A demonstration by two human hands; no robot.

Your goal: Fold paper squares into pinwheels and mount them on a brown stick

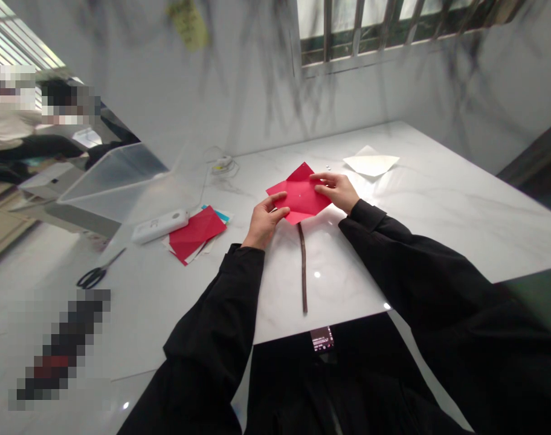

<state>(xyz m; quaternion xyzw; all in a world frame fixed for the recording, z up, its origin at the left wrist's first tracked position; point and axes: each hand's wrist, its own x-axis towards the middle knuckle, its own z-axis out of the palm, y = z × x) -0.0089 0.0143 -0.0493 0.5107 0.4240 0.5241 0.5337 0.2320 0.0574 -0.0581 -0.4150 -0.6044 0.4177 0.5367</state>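
A red sheet of paper (pixel 301 196), creased and with holes at its centre and top corner, is held up over the white table. My left hand (pixel 265 219) pinches its left edge between thumb and fingers. At the right edge, my right hand (pixel 339 190) grips the same sheet, thumb and fingers closed on it. A thin dark brown stick (pixel 303 269) lies on the table below the sheet, and its upper end is hidden behind the paper. Small white bits (pixel 328 167) lie beyond my right hand.
To the left lie a stack of coloured paper (pixel 197 234), a white elongated device (pixel 161 226) and black-handled scissors (pixel 94 275). A clear plastic box (pixel 116 181) stands further left. A folded cream paper (pixel 370 162) sits back right, near the wall. Another person (pixel 12 121) is at far left.
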